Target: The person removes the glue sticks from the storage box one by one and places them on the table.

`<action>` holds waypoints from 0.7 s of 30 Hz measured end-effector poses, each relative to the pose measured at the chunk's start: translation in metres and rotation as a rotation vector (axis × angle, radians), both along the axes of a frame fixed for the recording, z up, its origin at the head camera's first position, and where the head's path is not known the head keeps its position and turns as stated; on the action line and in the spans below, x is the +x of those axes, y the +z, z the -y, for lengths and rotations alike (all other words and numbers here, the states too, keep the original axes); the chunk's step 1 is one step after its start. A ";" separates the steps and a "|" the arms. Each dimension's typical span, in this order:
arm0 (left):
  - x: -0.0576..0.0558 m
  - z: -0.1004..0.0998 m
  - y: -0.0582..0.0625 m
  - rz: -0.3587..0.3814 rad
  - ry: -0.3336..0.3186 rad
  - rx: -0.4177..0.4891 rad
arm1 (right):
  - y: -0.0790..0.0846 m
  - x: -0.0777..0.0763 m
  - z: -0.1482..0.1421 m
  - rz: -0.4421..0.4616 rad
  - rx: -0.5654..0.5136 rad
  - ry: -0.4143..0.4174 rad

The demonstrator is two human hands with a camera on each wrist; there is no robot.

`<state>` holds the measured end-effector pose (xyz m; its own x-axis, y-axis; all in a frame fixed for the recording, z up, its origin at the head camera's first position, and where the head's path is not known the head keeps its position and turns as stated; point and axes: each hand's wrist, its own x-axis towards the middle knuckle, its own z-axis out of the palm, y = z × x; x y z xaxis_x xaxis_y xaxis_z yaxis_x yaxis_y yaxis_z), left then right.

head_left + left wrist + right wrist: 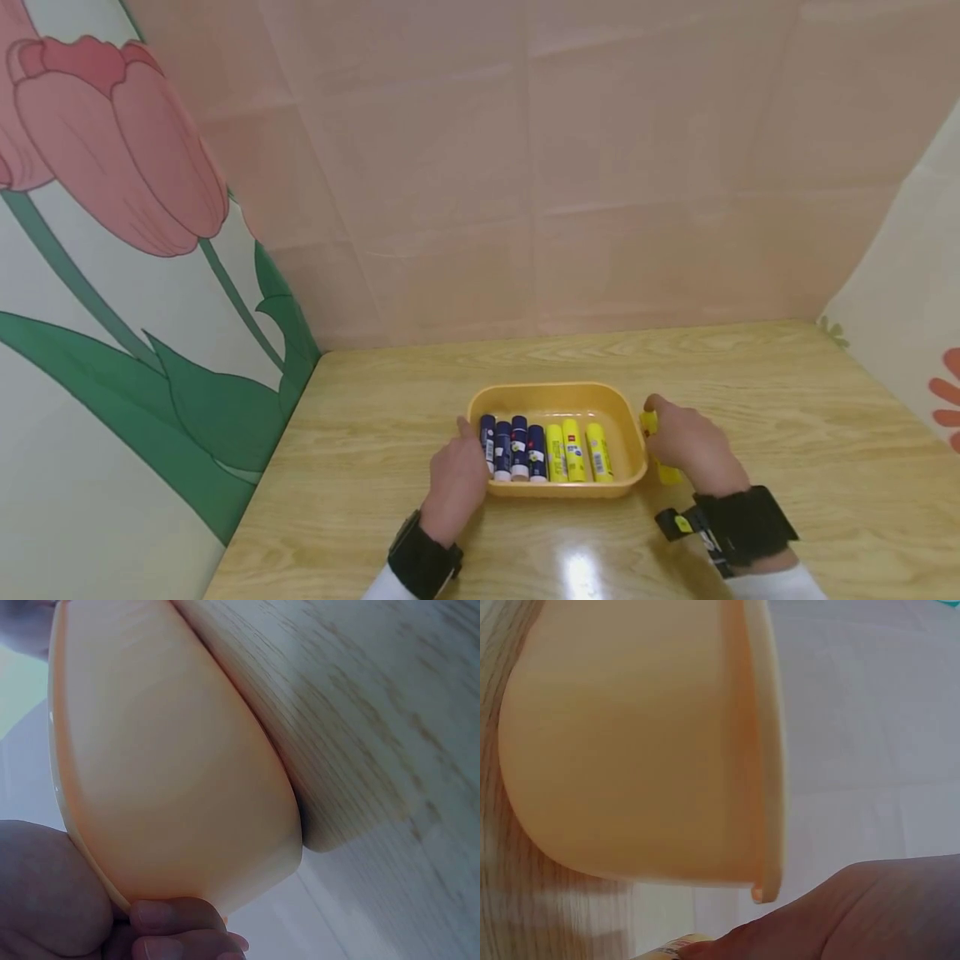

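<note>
A yellow-orange plastic tray (555, 490) rests on the table with glue sticks lying side by side in it. Dark blue glue sticks (519, 446), several of them, fill its left part. To their right lie three yellow glue sticks (573, 450). My left hand (457, 479) grips the tray's left end, thumb at the rim and fingers (176, 915) against the outer wall in the left wrist view. Just outside the tray's right end, my right hand (692, 446) holds a yellow glue stick (676, 947), mostly hidden by the hand.
The wood-grain table (360, 433) extends around the tray. A pinkish sheet (525, 167) covers the wall at the back. A tulip-printed panel (135, 292) stands on the left, and a pale flower-printed panel (915, 317) on the right.
</note>
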<state>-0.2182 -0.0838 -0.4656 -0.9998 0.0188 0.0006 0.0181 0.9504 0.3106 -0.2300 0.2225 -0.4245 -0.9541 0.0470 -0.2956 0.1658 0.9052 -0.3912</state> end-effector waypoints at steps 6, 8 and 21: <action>0.000 0.001 0.000 -0.008 -0.003 -0.001 | -0.001 0.000 0.001 -0.009 -0.003 0.004; -0.001 0.001 0.000 0.003 0.000 0.012 | -0.001 0.000 0.001 -0.006 -0.005 0.000; 0.000 0.000 0.000 0.013 0.008 0.008 | -0.008 -0.003 0.000 0.025 -0.026 -0.025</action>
<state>-0.2182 -0.0842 -0.4660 -0.9999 0.0112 -0.0120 0.0068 0.9478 0.3187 -0.2327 0.2227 -0.4327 -0.9452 0.0630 -0.3204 0.1983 0.8903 -0.4099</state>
